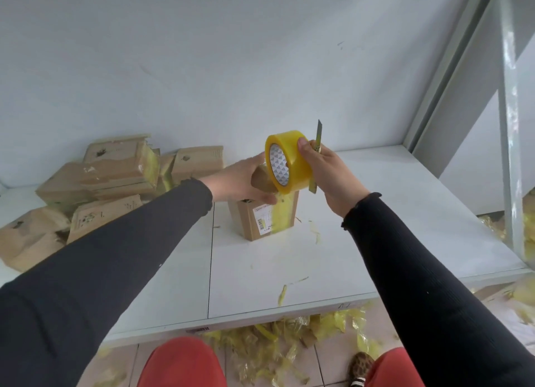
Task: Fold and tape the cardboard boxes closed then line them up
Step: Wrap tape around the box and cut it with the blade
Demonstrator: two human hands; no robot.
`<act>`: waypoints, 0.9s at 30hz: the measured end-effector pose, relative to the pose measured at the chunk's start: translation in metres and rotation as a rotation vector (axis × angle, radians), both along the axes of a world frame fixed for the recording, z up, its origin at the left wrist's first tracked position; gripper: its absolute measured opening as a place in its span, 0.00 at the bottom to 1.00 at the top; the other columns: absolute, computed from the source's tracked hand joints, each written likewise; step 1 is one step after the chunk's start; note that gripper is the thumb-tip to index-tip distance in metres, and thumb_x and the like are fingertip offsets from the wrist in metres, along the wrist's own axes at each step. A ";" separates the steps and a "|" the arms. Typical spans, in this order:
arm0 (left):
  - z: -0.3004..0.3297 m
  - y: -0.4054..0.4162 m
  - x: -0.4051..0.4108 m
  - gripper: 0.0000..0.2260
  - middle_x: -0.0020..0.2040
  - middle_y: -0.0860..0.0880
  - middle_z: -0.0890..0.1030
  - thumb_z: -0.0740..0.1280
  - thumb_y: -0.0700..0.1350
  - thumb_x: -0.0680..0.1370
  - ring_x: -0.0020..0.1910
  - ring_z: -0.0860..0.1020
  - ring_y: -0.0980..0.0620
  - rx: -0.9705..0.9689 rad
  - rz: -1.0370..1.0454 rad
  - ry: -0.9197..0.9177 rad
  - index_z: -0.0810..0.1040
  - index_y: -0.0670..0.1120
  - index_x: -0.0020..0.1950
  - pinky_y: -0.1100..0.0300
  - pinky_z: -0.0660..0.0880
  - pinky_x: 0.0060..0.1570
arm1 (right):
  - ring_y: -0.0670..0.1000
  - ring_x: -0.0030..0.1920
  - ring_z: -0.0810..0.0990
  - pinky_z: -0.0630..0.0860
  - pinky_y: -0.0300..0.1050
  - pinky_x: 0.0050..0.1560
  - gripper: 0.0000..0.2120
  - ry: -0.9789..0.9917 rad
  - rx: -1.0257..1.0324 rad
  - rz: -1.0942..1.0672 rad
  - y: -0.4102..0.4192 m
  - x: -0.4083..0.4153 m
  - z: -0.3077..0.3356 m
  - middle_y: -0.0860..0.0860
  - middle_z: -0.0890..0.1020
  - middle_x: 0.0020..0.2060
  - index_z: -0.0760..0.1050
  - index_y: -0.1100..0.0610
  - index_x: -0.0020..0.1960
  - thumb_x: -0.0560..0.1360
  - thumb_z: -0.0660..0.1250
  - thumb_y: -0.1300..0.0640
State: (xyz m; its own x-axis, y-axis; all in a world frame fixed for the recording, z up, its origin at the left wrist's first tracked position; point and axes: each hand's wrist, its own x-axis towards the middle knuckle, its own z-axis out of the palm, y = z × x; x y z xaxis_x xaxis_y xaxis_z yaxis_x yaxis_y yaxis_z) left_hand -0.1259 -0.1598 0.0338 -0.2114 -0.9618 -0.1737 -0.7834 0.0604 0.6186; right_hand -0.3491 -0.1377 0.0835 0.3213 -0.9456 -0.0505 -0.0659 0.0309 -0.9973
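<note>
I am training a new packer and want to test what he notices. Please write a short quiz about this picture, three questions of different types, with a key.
1. True or false: the right hand holds both the tape roll and the utility knife.
2. Where is the pile of other cardboard boxes? A) on the floor B) on the table, to the person's left C) on the person's lap
3. Fill in: the left hand holds the top of the upright ____.

Key: 1 true; 2 B; 3 box. Tape scraps lie on the floor.
</note>
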 end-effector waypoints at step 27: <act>0.010 -0.005 0.006 0.39 0.70 0.53 0.68 0.77 0.55 0.75 0.71 0.68 0.51 0.096 0.019 -0.040 0.59 0.68 0.80 0.56 0.66 0.71 | 0.51 0.57 0.78 0.72 0.58 0.66 0.25 -0.046 0.189 0.055 0.056 -0.032 -0.095 0.58 0.83 0.60 0.79 0.55 0.61 0.80 0.62 0.34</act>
State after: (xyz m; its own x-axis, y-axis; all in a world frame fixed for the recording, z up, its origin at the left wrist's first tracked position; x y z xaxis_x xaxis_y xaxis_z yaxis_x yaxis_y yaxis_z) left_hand -0.1199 -0.1644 0.0437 -0.1844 -0.9440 -0.2734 -0.8080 -0.0128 0.5891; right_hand -0.3812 -0.0819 -0.0117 0.3787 -0.9015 -0.2094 -0.0268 0.2155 -0.9761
